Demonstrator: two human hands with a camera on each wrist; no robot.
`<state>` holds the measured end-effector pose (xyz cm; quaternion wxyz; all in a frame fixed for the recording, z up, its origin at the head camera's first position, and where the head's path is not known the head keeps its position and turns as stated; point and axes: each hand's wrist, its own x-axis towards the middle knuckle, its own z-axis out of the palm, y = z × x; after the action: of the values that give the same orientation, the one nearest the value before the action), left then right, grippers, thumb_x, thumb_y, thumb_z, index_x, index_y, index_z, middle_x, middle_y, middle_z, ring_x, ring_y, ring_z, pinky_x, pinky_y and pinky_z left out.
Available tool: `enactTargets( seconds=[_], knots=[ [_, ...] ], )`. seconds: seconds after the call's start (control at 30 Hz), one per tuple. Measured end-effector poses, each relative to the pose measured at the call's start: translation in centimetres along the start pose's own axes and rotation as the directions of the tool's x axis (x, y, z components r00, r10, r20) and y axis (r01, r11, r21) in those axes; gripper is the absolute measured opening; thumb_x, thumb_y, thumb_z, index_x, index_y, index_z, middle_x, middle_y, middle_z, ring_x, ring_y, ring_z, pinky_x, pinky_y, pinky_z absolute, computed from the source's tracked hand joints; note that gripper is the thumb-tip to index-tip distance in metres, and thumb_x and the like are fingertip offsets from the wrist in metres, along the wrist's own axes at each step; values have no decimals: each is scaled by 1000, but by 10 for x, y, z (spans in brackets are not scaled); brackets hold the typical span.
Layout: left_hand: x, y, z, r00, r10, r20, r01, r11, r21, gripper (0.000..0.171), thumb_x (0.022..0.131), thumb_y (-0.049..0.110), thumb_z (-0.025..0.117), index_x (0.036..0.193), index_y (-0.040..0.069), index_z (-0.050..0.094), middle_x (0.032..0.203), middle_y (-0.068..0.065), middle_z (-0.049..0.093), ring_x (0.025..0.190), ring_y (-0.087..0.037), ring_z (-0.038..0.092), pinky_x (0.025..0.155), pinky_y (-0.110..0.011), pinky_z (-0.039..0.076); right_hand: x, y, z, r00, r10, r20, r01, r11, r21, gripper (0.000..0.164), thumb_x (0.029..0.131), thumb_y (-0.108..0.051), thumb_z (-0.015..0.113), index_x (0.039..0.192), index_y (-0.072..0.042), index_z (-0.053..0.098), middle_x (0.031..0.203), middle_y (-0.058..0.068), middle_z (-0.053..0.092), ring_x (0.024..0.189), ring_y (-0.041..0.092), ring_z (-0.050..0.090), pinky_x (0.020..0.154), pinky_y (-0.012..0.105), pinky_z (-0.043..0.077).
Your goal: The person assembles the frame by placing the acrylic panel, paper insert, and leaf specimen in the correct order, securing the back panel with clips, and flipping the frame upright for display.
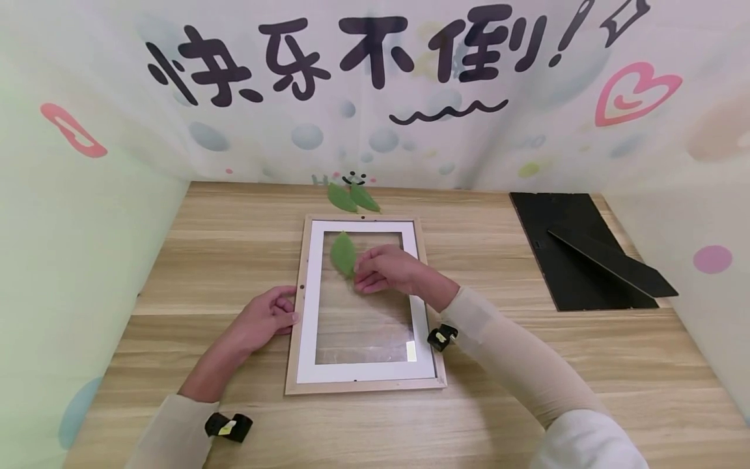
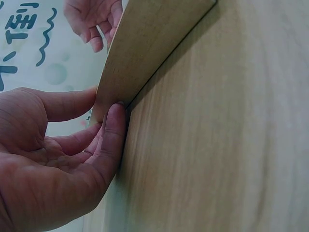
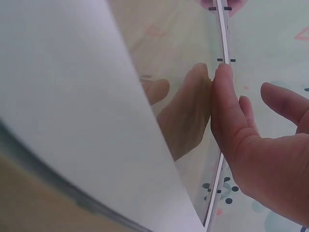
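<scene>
- A light-wood picture frame lay flat in the middle of the counter, its long sides running roughly from six o'clock to twelve, with a white mat around a clear pane.
- The person's left hand was at the frame's nine o'clock side, two fingertips touching its outer edge, spread apart rather than clamped.
- The right hand reached in from four o'clock over the pane; up close I saw its fingers touching the clear surface, with one digit standing off, apart from the rest.
- A single green leaf lay toward eleven o'clock within the mat's window, its stem end meeting the right fingertips; I could not tell whether they gripped it.
- A pale yellow sticker sat at the window's five o'clock corner.
- Two more green leaves rested just beyond the frame at twelve o'clock, near the printed wall covering.
- Off toward two o'clock, well apart from the frame, was a black backing board, its easel leg slanting across it and out past the edge at four o'clock.
</scene>
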<state>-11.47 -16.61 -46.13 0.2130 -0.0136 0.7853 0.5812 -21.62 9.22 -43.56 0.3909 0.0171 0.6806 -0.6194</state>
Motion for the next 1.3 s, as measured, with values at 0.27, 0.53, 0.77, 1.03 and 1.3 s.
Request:
enactTargets(
  seconds=[0.27, 0.53, 0.77, 1.03, 1.3],
  knots=[
    [-2, 3, 0, 1000, -7, -3, 7, 1000, -1, 58, 92, -1, 61, 143, -8, 35, 100, -12, 49, 84, -14, 53, 75, -27, 56, -1, -3, 2, 999, 22, 29, -21, 999, -49, 27, 90, -2, 58, 116, 7, 57, 85, 16, 67, 71, 21, 67, 70, 32, 59],
    [-2, 3, 0, 1000, -8, 2, 8, 1000, -1, 59, 92, -1, 61, 144, -8, 35, 101, -12, 49, 84, -14, 53, 76, -27, 56, 1, -3, 6, 999, 33, 42, -29, 993, -112, 30, 92, -8, 61, 120, 3, 62, 91, 18, 69, 74, 23, 68, 74, 36, 59],
    [-3, 3, 0, 1000, 7, 2, -7, 1000, -1, 57, 92, -1, 61, 143, -9, 36, 99, -12, 50, 83, -14, 53, 76, -27, 56, 0, -4, 12, 997, 42, 59, -30, 983, -183, 30, 92, -9, 61, 119, 4, 64, 94, 19, 70, 74, 21, 68, 75, 36, 59],
    [-2, 2, 0, 1000, -2, -1, 2, 1000, 3, 57, 92, 0, 60, 143, -7, 36, 100, -12, 49, 83, -13, 53, 77, -26, 56, 1, -3, 13, 997, 35, 65, -20, 974, -225, 25, 93, -10, 62, 113, 6, 66, 97, 18, 70, 74, 20, 67, 74, 35, 59],
    [-1, 2, 0, 1000, -5, -6, 5, 1000, 11, 56, 92, -1, 60, 142, -7, 37, 100, -12, 49, 84, -15, 53, 77, -26, 56, 0, -5, 13, 996, 25, 85, 3, 951, -309, 23, 93, -10, 62, 109, 5, 68, 97, 17, 71, 77, 21, 69, 75, 34, 59]
  ],
)
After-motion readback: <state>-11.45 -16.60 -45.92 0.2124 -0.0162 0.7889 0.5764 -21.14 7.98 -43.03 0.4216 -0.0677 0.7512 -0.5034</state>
